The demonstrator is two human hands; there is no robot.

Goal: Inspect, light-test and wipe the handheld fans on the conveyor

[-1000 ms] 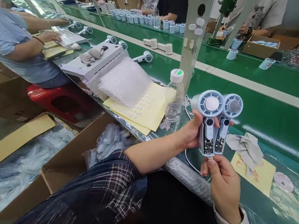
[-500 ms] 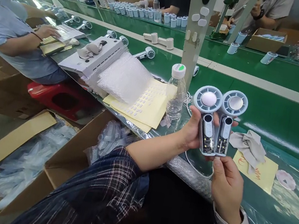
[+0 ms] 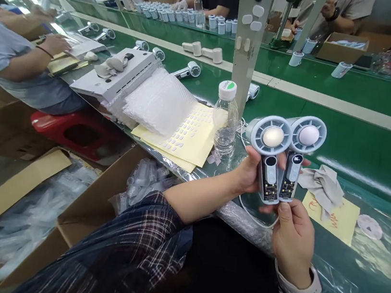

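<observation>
**Two fans, side by side, in my hands**

My left hand is wrapped around the handles of two handheld fans, fingers clamped on them from behind, so they stand upright side by side above the near edge of the green belt. The left fan shows a bare circuit board low on its handle — the right fan has a small lit display reading 86. My right hand sits just below, thumb and forefinger pinched together at the foot of the right fan's handle. A grey cloth lies on a yellow sheet just right of the fans, and a water bottle stands to their left.
</observation>
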